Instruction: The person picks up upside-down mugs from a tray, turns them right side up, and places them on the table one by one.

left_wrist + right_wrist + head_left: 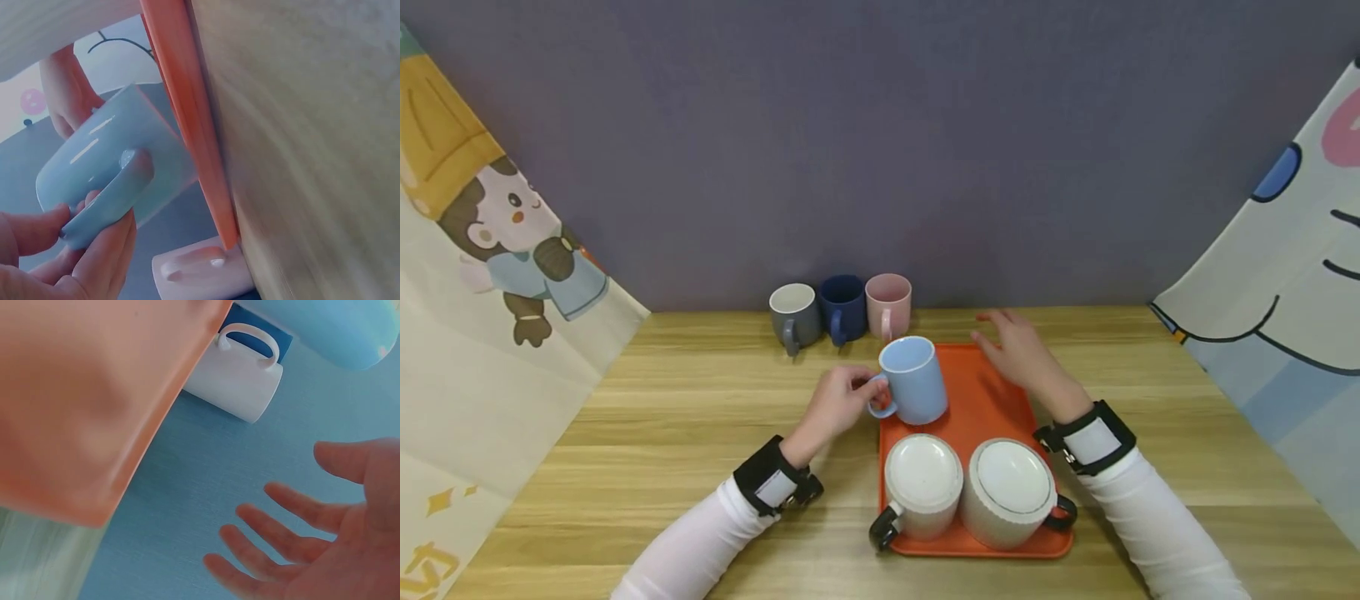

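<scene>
- Blue mug [919, 390] tilts over the far-left part of the orange tray [988, 408], likely because two upturned mugs [923, 477] take up the tray's near end; can't tell if it's touching down.
- I've got the left hand [837, 407] pinching its handle [882, 413], probably for easy control.
- Right hand [1024, 360] is by the tray's far-right corner, fingers apart, gripping nothing.
- Mug looks plain, pale, kinda glossy.

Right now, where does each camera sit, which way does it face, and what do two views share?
Head: on the head, forward and down at the tray; left hand, right hand and sleeves show.
Left wrist: on that wrist, facing the light blue cup; both hands show.
Right wrist: on that wrist, facing the tray and wall; the right hand shows.
Both wrist views show the pink cup.
</scene>
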Action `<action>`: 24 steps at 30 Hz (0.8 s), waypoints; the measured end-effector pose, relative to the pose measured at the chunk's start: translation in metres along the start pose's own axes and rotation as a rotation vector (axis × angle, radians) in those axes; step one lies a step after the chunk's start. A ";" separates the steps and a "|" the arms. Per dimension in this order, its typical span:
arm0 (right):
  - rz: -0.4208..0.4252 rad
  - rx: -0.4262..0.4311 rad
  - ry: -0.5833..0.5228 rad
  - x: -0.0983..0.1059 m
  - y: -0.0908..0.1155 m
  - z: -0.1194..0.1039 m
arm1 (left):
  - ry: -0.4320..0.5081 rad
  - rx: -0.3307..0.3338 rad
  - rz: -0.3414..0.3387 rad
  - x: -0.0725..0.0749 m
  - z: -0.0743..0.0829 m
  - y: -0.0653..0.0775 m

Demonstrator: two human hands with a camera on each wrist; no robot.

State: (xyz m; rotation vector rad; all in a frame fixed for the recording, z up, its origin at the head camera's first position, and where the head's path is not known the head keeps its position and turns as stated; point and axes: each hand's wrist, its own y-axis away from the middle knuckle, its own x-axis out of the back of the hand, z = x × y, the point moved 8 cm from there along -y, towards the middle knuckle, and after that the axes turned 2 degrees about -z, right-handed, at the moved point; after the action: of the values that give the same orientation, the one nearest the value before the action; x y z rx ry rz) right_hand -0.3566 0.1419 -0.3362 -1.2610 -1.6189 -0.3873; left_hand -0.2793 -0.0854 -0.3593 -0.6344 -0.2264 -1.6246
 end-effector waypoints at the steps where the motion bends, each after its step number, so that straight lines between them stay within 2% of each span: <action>1: -0.006 -0.011 -0.003 0.000 -0.001 0.001 | 0.014 0.011 0.018 0.001 -0.001 -0.001; 6: -0.017 -0.037 -0.009 0.000 -0.005 0.002 | 0.125 0.065 0.089 0.006 -0.005 -0.008; 12: -0.016 -0.063 -0.016 0.001 -0.007 0.003 | 0.231 0.079 0.153 0.008 -0.008 -0.020; 24: -0.017 -0.104 -0.025 0.010 -0.008 -0.008 | 0.494 0.043 0.268 0.010 0.004 -0.041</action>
State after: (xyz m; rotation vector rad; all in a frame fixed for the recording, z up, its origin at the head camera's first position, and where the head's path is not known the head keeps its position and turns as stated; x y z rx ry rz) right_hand -0.3587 0.1385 -0.3217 -1.3359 -1.6489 -0.4734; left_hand -0.3182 -0.0848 -0.3418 -0.2045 0.1793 -1.4598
